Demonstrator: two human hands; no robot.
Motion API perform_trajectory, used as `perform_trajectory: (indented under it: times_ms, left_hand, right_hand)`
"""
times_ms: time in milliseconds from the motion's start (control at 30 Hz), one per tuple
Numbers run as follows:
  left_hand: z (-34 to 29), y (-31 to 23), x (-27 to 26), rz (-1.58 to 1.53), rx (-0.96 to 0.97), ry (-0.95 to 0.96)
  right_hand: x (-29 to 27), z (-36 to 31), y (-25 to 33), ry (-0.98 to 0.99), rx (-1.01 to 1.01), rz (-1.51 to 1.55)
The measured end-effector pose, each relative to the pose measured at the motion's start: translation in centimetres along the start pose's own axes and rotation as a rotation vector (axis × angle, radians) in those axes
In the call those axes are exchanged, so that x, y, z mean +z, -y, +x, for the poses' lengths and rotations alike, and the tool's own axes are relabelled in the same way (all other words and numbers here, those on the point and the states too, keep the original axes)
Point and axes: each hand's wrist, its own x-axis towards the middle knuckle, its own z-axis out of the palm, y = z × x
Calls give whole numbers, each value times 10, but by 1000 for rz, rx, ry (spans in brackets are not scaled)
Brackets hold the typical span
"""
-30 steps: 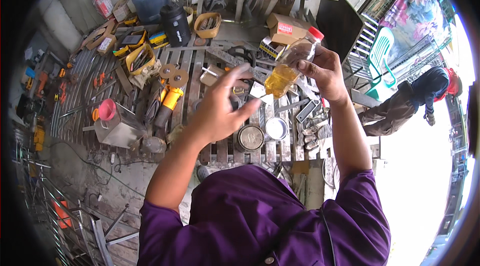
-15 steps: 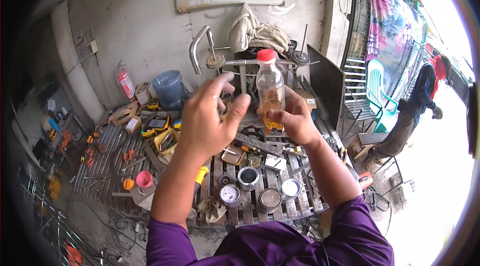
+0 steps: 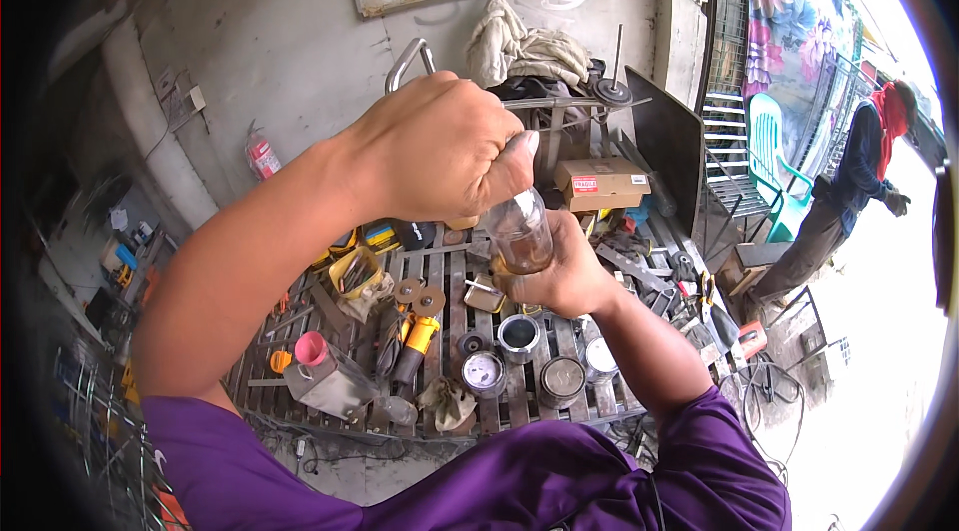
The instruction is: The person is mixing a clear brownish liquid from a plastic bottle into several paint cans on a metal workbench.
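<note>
A clear plastic bottle [image 3: 521, 231] with some amber-brown liquid low inside is held up over the slatted metal workbench [image 3: 489, 418], tilted. Around its lower body wrap the fingers of my right hand [image 3: 567, 276]. My left hand [image 3: 440, 149] is closed over the bottle's top, thumb along the near side; the red cap is hidden within it. Beneath my hands stand an open can of dark contents [image 3: 518, 333], a can with a whitish top [image 3: 483, 372], a brownish lidded can [image 3: 562, 382] and another pale-topped can [image 3: 600, 358].
A yellow angle grinder [image 3: 415, 346] and a pink cup [image 3: 312, 348] lie left of the cans. Behind are a cardboard box [image 3: 601, 183] and a metal frame with discs [image 3: 611, 93]. At right, a person [image 3: 859, 171] stands near a green chair [image 3: 777, 166]; cables [image 3: 774, 401] trail on the floor.
My left hand has come across from the left and closed over the bottle's red cap. The bottle has tipped and lowered slightly in my right hand. The view has shifted a little.
</note>
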Motion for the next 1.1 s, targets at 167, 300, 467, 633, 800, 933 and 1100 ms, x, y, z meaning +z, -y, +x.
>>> perform_trajectory:
  times_ms: [167,300,467,633,800,933,1100]
  left_hand:
    - [21,-33,-4,-8,-678,381]
    - [18,-53,15,-118,-746,568]
    - [-24,-49,61,-243,-453,485]
    - [-26,-38,72,-322,-304,489]
    - [-16,-43,72,-305,-439,506]
    - [-7,-48,71,-252,-585,500]
    - [3,-45,67,-210,-639,512]
  right_hand:
    - [45,-9,-28,-737,-100,-625]
    - [51,-37,-64,-654,-50,-402]
    - [23,-73,-104,-158,54,495]
    - [1,-73,-130,-10,128,587]
    - [0,-71,-143,-143,46,296]
    - [6,-65,-134,-276,-24,292]
    - [-8,-66,-129,-51,91,671]
